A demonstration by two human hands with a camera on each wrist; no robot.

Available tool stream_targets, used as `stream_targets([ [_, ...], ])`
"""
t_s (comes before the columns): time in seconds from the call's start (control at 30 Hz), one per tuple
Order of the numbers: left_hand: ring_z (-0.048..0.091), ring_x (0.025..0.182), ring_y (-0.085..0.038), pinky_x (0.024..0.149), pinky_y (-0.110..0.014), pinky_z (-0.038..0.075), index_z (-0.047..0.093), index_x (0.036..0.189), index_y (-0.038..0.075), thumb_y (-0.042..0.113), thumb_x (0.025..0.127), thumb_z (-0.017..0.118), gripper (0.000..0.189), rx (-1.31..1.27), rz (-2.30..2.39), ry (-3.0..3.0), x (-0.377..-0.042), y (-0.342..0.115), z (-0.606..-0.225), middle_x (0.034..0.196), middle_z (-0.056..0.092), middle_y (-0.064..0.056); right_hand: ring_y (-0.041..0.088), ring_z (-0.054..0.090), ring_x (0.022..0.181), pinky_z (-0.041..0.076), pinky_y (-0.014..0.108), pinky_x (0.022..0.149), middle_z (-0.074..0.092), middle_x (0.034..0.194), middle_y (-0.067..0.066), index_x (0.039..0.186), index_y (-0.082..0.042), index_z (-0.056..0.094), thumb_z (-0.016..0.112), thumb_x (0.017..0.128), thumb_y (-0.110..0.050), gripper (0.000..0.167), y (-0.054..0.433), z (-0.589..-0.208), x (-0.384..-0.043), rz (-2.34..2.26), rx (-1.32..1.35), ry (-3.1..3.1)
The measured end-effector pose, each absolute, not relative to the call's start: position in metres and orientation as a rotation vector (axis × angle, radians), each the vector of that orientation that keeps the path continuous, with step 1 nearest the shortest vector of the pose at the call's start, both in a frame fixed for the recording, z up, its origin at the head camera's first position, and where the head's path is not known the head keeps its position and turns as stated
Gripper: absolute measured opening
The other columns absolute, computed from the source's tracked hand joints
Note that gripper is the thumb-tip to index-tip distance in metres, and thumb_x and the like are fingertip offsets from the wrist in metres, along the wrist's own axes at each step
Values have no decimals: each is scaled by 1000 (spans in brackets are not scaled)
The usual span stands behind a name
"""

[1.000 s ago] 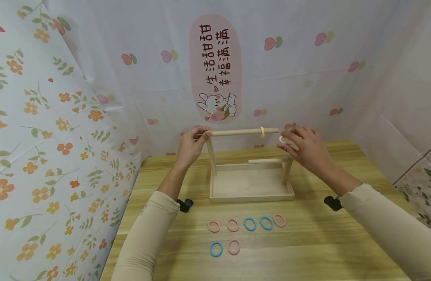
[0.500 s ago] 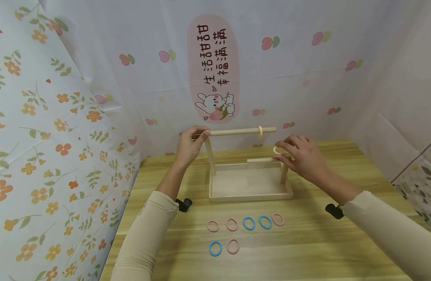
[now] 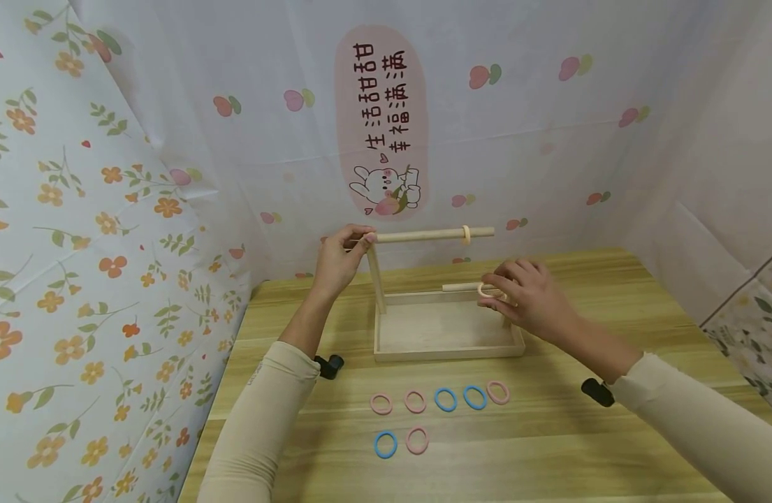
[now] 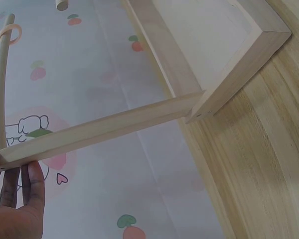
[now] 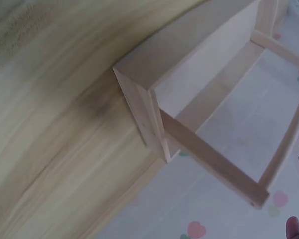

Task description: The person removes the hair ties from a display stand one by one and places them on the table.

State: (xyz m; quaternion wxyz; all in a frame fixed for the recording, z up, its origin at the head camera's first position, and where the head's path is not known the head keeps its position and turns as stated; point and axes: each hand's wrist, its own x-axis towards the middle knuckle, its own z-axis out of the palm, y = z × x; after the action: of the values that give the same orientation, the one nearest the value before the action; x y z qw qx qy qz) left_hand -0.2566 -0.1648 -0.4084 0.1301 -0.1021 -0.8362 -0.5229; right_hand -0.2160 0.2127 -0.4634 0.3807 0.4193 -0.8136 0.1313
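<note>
My left hand (image 3: 344, 263) grips the top corner of the wooden rack's tall left post (image 3: 377, 279), where the upper rod (image 3: 417, 236) begins. A pale orange ring (image 3: 466, 235) hangs on that rod near its free end; it also shows in the left wrist view. My right hand (image 3: 532, 297) pinches another pale orange ring (image 3: 481, 292) between thumb and fingers. In the head view this ring overlaps the lower rod (image 3: 457, 287), whose right part and short post are mostly hidden behind the hand. Only fingertips (image 5: 293, 228) show in the right wrist view.
The rack's shallow tray base (image 3: 448, 355) stands on the wood-grain table (image 3: 518, 461). In front of it lie several pink rings (image 3: 417, 451) and blue rings (image 3: 446, 410). Patterned cloth (image 3: 266, 140) hangs behind and at the sides.
My right hand has moved down and left with the pale orange ring, from beside the upper rod's end to the lower rod. The left hand keeps its grip on the post.
</note>
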Motion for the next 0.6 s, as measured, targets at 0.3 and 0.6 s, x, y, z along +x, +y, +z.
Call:
stream_targets([
  [0.3, 77, 120, -29, 106, -50, 62, 79, 131, 16, 39, 108, 71, 33, -294, -1528, -2426, -258, -165, -409, 123, 82, -13, 28, 62, 86, 55, 56, 78, 70, 98, 7, 110, -9, 78, 51, 112, -60, 58, 202, -477, -203, 382, 1170, -2069],
  [0.6, 76, 120, -31, 105, -51, 63, 79, 131, 15, 38, 108, 72, 33, -301, -1516, -2425, -256, -165, -408, 123, 82, -14, 23, 62, 91, 51, 50, 79, 68, 99, 0, 108, -12, 79, 55, 111, -59, 52, 192, -492, -188, 386, 1263, -2098],
])
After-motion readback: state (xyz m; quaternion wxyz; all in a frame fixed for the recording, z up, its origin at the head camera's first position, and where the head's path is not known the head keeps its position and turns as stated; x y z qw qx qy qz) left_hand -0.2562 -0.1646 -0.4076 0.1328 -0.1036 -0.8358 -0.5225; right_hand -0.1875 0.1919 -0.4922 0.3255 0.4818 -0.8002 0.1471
